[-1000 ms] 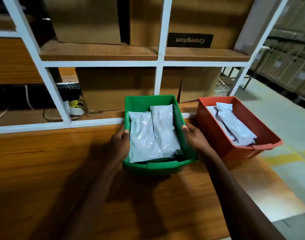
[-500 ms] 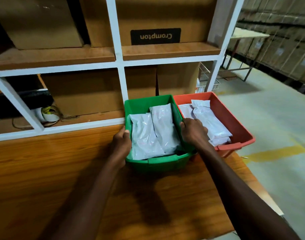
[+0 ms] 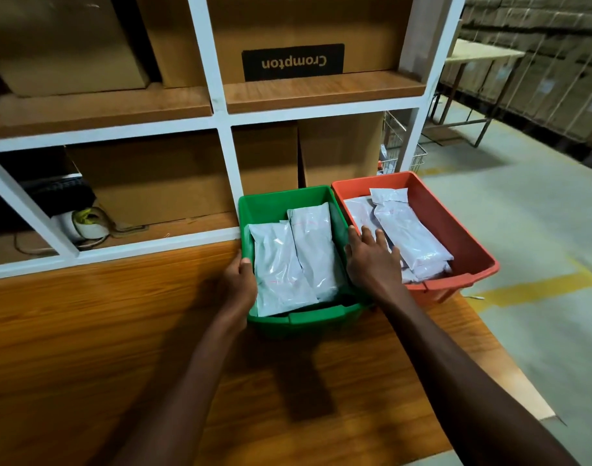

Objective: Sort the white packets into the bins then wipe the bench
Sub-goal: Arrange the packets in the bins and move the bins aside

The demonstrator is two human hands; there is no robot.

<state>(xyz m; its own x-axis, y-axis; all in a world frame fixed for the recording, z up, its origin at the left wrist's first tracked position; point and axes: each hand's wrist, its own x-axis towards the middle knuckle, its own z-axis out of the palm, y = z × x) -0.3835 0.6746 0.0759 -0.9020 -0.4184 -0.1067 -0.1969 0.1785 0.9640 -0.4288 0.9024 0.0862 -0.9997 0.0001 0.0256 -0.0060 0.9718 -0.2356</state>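
Observation:
On the wooden bench [image 3: 120, 331] stands a green bin [image 3: 288, 198] holding two white packets [image 3: 281, 267] side by side. Its right wall touches a red bin [image 3: 459, 227], which also holds white packets [image 3: 410, 237]. My left hand [image 3: 239, 280] grips the green bin's left wall, with the thumb over the rim. My right hand [image 3: 372, 260] lies across the seam between the two bins, its fingers stretched out over the packets in the red bin.
A white shelf frame [image 3: 227, 169] with cardboard boxes [image 3: 153, 183] rises right behind the bins. A tape roll [image 3: 86, 220] and cables lie in the left shelf bay. The bench ends just right of the red bin, above a grey floor [image 3: 540, 264] with a yellow line.
The green bin has slid right until it meets the red bin. My right hand has let go of the green bin's wall and spread its fingers over the red bin.

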